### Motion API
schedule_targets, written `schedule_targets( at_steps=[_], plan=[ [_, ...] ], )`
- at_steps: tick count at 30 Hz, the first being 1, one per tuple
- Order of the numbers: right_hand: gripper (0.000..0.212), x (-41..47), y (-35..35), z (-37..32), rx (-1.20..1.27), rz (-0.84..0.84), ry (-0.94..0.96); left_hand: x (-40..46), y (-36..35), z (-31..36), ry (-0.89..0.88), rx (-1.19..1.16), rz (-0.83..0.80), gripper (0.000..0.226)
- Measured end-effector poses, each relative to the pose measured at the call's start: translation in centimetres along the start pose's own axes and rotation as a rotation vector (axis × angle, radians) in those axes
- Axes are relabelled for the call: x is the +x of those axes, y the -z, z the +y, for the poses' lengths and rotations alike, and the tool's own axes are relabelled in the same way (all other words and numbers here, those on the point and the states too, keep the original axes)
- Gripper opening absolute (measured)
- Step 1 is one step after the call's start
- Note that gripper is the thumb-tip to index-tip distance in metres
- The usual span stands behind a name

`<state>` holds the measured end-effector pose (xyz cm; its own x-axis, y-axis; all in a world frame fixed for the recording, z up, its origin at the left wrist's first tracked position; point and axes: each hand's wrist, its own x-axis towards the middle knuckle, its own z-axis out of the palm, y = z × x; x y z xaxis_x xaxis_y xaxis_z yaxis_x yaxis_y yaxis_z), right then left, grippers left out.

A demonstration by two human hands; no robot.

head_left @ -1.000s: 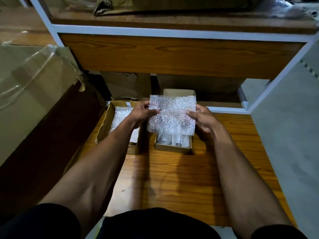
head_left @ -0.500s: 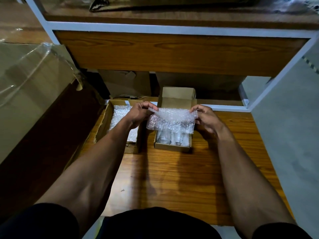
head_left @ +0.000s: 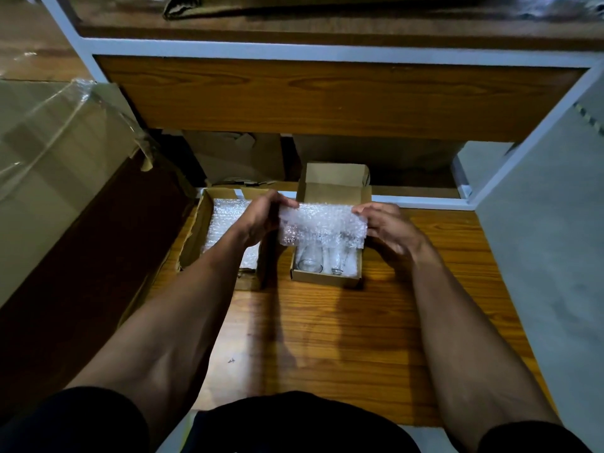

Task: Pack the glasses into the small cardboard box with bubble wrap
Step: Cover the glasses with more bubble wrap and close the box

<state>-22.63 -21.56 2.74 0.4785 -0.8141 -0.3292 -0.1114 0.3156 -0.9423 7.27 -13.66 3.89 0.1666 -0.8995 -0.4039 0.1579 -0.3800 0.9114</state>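
Note:
A small open cardboard box (head_left: 325, 278) sits on the wooden shelf, its lid flap standing up at the back. Clear glasses (head_left: 310, 259) lie inside it, their near ends showing. A folded sheet of bubble wrap (head_left: 322, 223) hangs just above the box and hides the far part of the glasses. My left hand (head_left: 261, 217) pinches the sheet's left edge. My right hand (head_left: 389, 225) pinches its right edge.
A second open cardboard box (head_left: 191, 237) with more bubble wrap (head_left: 225, 223) lies left of the small box. A large carton (head_left: 49, 178) under plastic film stands at the far left. A wooden shelf board (head_left: 327, 96) overhangs the back. Bare wood (head_left: 343, 338) lies in front.
The bubble wrap was held up as a tall flat sheet; both hands have folded it down into a shorter band and lowered it toward the box over the glasses.

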Motion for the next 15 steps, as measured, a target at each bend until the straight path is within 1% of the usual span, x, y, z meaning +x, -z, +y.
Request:
schedule_targets(
  at_steps=[1, 3, 5, 7, 8, 10, 12, 15],
  plan=[
    [0.019, 0.13, -0.04, 0.02, -0.019, 0.004, -0.004, 0.03, 0.06, -0.09, -0.013, 0.022, -0.004, 0.026],
    [0.024, 0.31, -0.1, 0.05, -0.049, 0.02, -0.01, 0.14, 0.23, -0.44, -0.067, 0.088, -0.017, 0.007],
    [0.033, 0.42, -0.13, 0.08, -0.068, 0.048, -0.004, 0.1, 0.26, -0.61, -0.113, 0.143, -0.031, 0.027],
    [0.045, 0.38, -0.2, 0.0, -0.05, 0.074, 0.005, 0.04, 0.41, -0.69, -0.132, 0.15, -0.011, 0.047],
    [0.051, 0.39, -0.16, 0.02, -0.04, 0.087, 0.01, 0.0, 0.47, -0.68, -0.132, 0.132, 0.0, 0.053],
    [0.055, 0.62, -0.04, 0.13, -0.048, 0.113, 0.007, 0.03, 0.69, -0.72, -0.12, 0.119, 0.009, 0.056],
    [0.05, 0.8, 0.11, 0.28, -0.057, 0.123, -0.002, 0.14, 0.76, -0.87, -0.12, 0.117, -0.013, 0.049],
    [0.032, 0.83, 0.08, 0.3, -0.066, 0.139, 0.002, -0.08, 0.4, -0.76, -0.135, 0.142, -0.022, 0.03]
  ],
)
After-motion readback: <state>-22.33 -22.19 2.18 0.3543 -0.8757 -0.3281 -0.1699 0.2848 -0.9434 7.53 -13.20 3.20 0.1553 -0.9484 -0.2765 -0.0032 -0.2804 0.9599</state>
